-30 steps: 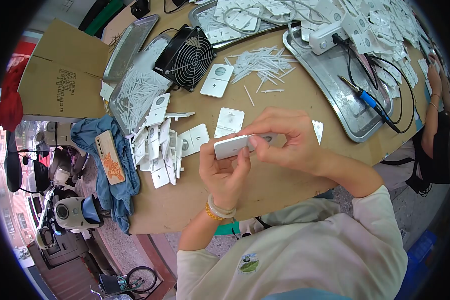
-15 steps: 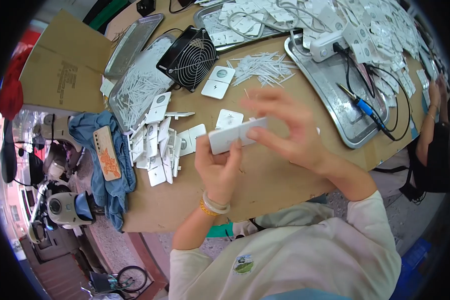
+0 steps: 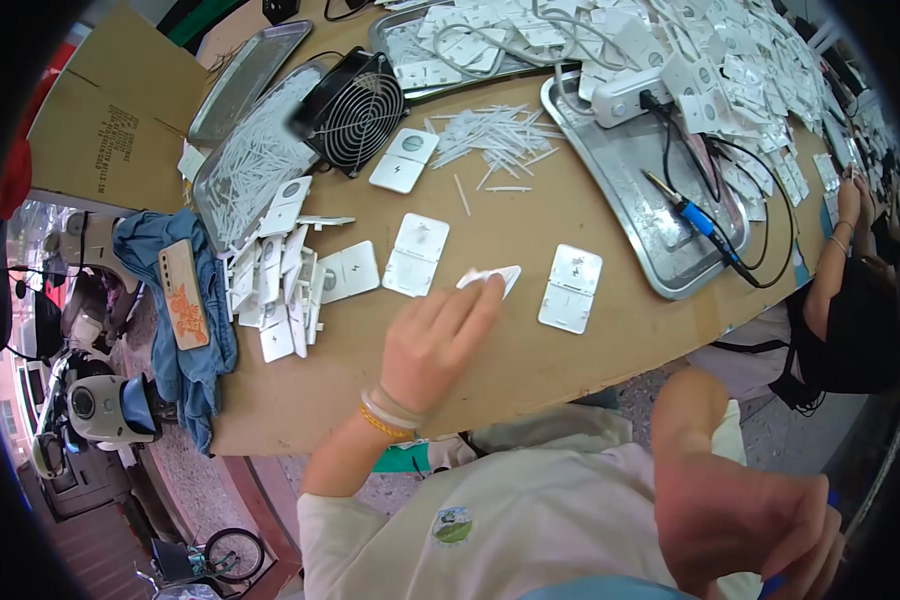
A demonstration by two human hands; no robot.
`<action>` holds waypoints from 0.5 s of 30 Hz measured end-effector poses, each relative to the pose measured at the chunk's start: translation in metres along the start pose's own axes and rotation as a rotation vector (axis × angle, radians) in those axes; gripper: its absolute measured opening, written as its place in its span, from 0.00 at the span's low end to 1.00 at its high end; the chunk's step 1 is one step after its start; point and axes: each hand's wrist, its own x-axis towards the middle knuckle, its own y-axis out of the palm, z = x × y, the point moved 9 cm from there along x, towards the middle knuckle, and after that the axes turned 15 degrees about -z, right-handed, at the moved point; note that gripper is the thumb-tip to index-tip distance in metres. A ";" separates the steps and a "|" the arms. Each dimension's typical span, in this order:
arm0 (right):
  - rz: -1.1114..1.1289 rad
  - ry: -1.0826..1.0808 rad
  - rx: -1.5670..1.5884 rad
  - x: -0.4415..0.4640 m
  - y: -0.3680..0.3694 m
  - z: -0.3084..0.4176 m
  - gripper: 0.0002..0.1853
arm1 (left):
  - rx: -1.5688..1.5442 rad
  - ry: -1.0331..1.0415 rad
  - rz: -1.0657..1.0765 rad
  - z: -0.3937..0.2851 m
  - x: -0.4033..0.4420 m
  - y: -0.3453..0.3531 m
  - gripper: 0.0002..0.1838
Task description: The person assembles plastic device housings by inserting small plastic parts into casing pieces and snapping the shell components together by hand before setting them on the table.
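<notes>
My left hand [image 3: 435, 345] is closed, its fingertips pinching a white two-panel wireless charger [image 3: 507, 277], seen nearly edge-on and partly covered by the fingers, just over the cardboard. To its left an opened two-panel charger [image 3: 416, 255] lies flat. Another opened charger [image 3: 570, 288] lies on the right, apart from the hand. My right hand [image 3: 760, 520] is off the table at the lower right, close to the camera. Its fingers are loosely bent and apart, with nothing visible in them.
A pile of white chargers [image 3: 280, 270] stands at left beside blue cloth [image 3: 165, 350] and a phone [image 3: 182, 295]. Behind are a black fan [image 3: 355, 115] and white sticks [image 3: 495, 135]. A metal tray [image 3: 620, 200] bears a soldering iron [image 3: 705, 225]. Another person's arm [image 3: 835, 250] is at right.
My right hand has let go of the charger and swung down right towards my body. My left hand keeps the charger, now turned edge-on. The view has shifted slightly.
</notes>
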 end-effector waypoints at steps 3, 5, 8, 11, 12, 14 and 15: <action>-0.047 -0.112 -0.087 -0.008 -0.002 0.021 0.07 | 0.138 -0.043 0.136 -0.017 0.005 0.028 0.26; -0.236 -0.104 0.148 -0.006 0.000 0.004 0.08 | 0.220 -0.099 0.191 -0.015 0.003 0.041 0.25; -0.355 0.062 0.148 -0.002 0.004 -0.011 0.07 | 0.211 -0.307 0.181 -0.001 0.005 0.056 0.25; -0.382 0.027 0.007 -0.007 0.005 0.002 0.06 | 0.018 -0.397 0.194 0.000 0.008 0.045 0.26; -0.312 0.060 -0.108 -0.006 -0.001 0.011 0.05 | -0.011 -0.342 0.216 0.001 0.007 0.042 0.25; -0.195 0.073 -0.214 -0.001 -0.004 0.016 0.02 | -0.072 -0.237 0.271 0.008 0.000 0.032 0.25; -0.150 0.049 -0.200 0.001 -0.005 0.013 0.02 | -0.020 -0.150 0.295 0.011 -0.001 0.028 0.25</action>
